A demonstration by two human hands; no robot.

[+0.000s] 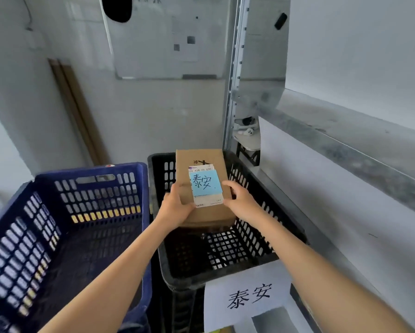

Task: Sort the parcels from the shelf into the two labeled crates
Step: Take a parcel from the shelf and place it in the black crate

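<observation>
Fingers (228, 184) of both hands are curling around a brown cardboard parcel (208, 216) and holding it from either side. The left hand (176, 207) is gripping the parcel's left long edge, with the thumb lying on the top face and the other fingers hidden beneath. The right hand (240, 200) is gripping the right long edge, its fingers bending over onto the top face just beside the label.

The parcel is hanging lengthwise over the far half of the black crate (184, 281), top face up. Its far end is reaching to the crate's far rim, though whether it is touching that rim cannot be told. Its near end is sitting well above the crate's mesh floor.

A white shipping label (207, 202) is showing on the parcel's top face. A blue sticky note (205, 185) handwritten 泰安 is covering most of it.

A white paper sign (247, 296) printed 泰安 is hanging on the black crate's near right corner. A blue crate (91, 174) is standing just beside the black one, on its left.

A grey metal shelf (345, 133) is running along the right side, with its upright post (230, 92) rising behind the black crate's far right corner. A whiteboard (165, 44) is hanging on the far wall, and long wooden strips (74, 104) are leaning against that wall behind the blue crate.
</observation>
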